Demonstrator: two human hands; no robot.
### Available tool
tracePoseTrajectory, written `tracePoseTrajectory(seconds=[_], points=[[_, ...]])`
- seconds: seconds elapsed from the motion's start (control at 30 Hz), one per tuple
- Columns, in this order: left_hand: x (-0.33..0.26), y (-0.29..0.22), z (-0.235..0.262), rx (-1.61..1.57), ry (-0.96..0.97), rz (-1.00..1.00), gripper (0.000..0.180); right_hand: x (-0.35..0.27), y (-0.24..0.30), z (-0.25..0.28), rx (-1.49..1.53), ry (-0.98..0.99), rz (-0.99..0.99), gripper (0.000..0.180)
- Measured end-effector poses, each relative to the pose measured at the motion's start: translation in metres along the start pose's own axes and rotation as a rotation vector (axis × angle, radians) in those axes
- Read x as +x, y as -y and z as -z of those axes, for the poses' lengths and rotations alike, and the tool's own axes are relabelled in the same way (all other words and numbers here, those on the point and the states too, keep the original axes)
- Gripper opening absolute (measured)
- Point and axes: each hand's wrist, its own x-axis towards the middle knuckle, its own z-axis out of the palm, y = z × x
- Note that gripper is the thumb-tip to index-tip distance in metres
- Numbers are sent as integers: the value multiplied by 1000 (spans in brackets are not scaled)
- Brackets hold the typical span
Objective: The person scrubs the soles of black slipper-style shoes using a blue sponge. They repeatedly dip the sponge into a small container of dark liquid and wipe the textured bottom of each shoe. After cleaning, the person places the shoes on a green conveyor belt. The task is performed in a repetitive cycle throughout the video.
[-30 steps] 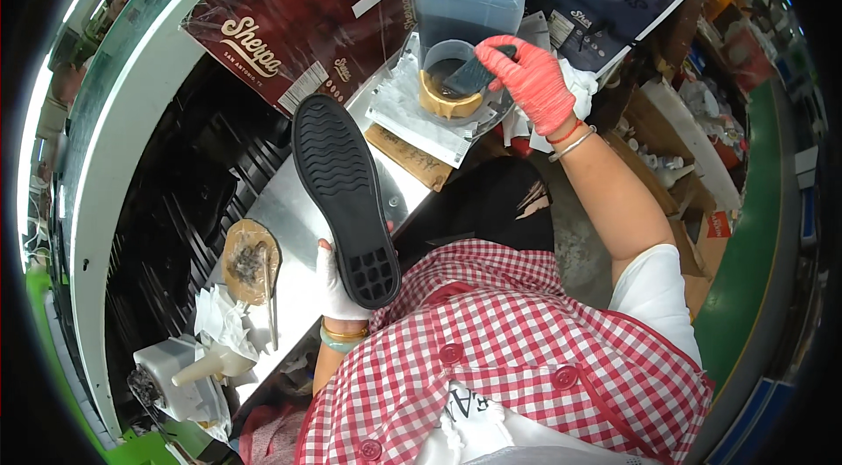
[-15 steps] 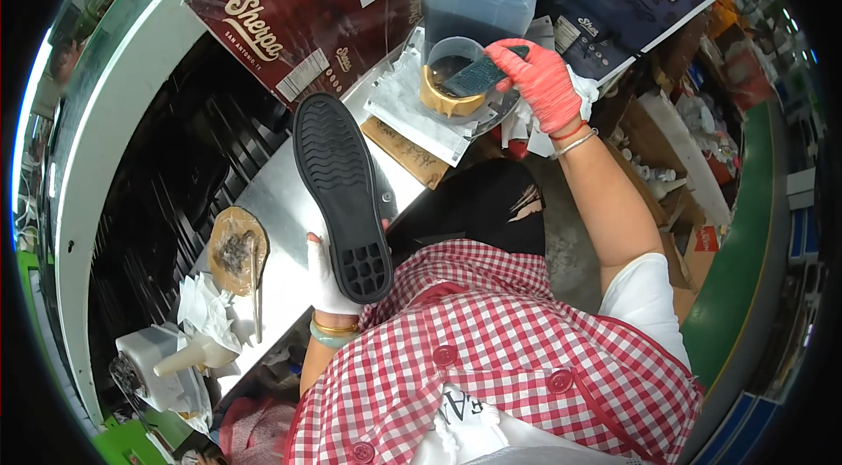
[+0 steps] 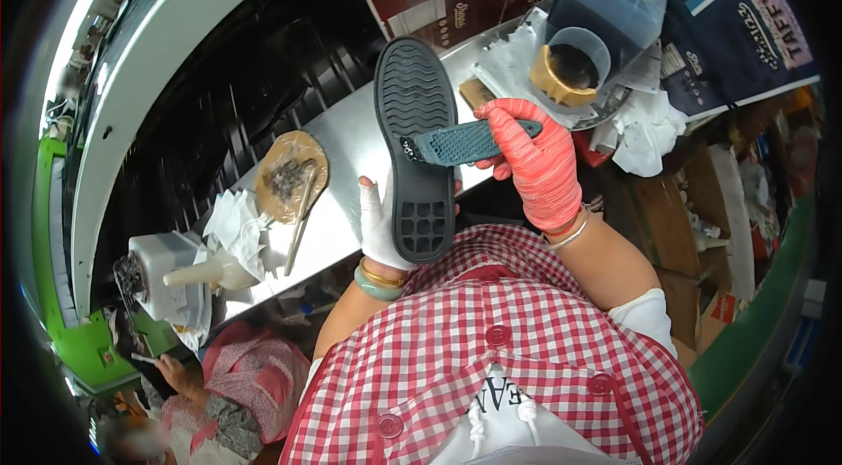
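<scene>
A grey tub (image 3: 605, 4) is sitting at upper right with a clear cup (image 3: 581, 57) and tan ring (image 3: 554, 83) before it, on a steel bench (image 3: 338, 158) beside a dark conveyor (image 3: 210, 114). My white-gloved left hand (image 3: 384, 224) is gripping a black shoe sole (image 3: 417, 145) at frame centre, tread up. My red-gloved right hand (image 3: 535, 162) is closing around a teal brush (image 3: 465, 142), laying it across the sole.

This is a shoe factory line, a workshop rather than a home. A long steel work shelf (image 3: 346, 202) runs beside a dark slatted conveyor (image 3: 202, 140) with a pale curved housing. On the shelf, left of the black shoe sole (image 3: 421, 149) held over it, sit a glue-smeared pad (image 3: 289, 175), crumpled rags (image 3: 232, 224) and a white squeeze bottle (image 3: 210, 272). Right of the sole stand a grey plastic tub (image 3: 605, 9) and cardboard boxes (image 3: 693, 219). Another worker (image 3: 228, 386) sits at lower left.
</scene>
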Motion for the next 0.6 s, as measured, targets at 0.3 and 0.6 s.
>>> tracePoseTrajectory(seconds=[0.3,0.6], points=[[-1,-2,-4,43,69,14,93,-1,0,-7,-73,39,-49,18],[16,-7,-19,-34,-59,-122,86,-22,-2,-11,-98,85,-59,18]])
